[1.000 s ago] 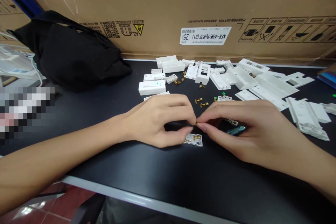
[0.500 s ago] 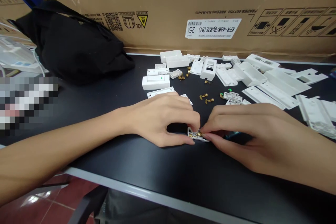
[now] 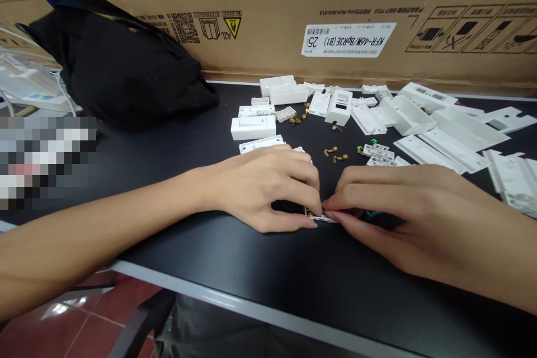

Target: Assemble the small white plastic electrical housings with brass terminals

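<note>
I'm watching the left hand (image 3: 268,190) and right hand (image 3: 403,212) closing in from both sides, their fingertips gripping a small white switch base (image 3: 321,218) that is sitting mostly hidden on the black bench (image 3: 293,274). Brass contacts (image 3: 330,151) are lying just beyond, near white plastic housings (image 3: 405,114).

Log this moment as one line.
left hand: holding white plastic switch housing | right hand: pinching same housing | nearby: small brass clips
</note>
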`<state>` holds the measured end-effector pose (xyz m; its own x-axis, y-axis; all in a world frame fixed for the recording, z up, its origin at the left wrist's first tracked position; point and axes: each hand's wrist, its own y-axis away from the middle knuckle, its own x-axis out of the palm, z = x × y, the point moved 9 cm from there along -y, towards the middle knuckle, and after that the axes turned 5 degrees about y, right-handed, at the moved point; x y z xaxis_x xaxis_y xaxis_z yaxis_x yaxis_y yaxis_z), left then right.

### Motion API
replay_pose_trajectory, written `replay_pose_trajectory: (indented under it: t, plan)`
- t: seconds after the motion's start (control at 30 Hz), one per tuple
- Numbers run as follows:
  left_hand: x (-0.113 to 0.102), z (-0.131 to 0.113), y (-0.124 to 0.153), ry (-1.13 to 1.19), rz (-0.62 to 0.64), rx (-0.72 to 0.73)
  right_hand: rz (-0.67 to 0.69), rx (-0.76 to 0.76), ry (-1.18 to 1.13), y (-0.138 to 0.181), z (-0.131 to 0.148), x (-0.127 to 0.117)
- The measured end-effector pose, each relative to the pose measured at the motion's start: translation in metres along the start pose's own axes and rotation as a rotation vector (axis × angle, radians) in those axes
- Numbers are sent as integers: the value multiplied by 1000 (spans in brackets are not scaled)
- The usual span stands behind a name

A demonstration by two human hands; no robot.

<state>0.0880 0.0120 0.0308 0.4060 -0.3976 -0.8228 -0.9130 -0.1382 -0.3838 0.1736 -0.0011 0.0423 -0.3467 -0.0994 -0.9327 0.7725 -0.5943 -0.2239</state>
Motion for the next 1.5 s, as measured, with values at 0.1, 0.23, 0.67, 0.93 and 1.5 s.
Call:
replay_pose_trajectory:
  t: [0.1,0.23,0.67,0.93,1.5]
  plan:
    - [1,1,0,-7,13,-10,18,-22,-3,4,0,-2]
    - [1,0,0,2,13,-1,26,-31,-1,8,0,-4]
    - [0,1,-1,22,4,6,91,-61,-42,13,-2,3]
    - [0,0,-1,21,7,12,121,-76,-34,17,-2,6]
    - [2,2,-2,36,26,-8,79,-85,18,16,0,10]
